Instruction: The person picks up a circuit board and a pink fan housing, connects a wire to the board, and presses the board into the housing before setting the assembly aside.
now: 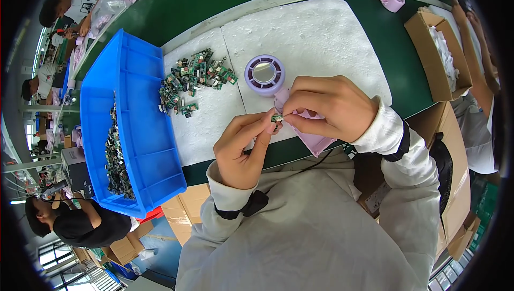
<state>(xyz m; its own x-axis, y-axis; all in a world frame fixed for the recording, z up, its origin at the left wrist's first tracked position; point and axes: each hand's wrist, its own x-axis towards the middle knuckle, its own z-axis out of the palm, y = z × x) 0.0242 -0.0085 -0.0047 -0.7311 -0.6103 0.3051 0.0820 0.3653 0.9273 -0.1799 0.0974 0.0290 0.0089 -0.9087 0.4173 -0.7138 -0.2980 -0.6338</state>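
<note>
My left hand (243, 149) pinches a small green circuit board (276, 119) between thumb and fingertips. Against the board's edge, my right hand (334, 106) is closed in a pinch; what lies between its fingertips is too small to tell. A handheld fan, its round lilac head (264, 75) facing up, lies just beyond my hands. Its pinkish handle runs under my right hand, which hides much of it. A pink shell part (315, 138) shows below that hand, over the table's near edge. To the left, a loose pile of circuit boards (195, 77) sits on the white foam sheet.
A blue bin (147, 130) on the left holds many small dark parts. White foam sheets (310, 34) cover part of the green table. At right stands a cardboard box (423, 50) with white pieces inside. A pink part (392, 2) sits by the far post. Other people work nearby.
</note>
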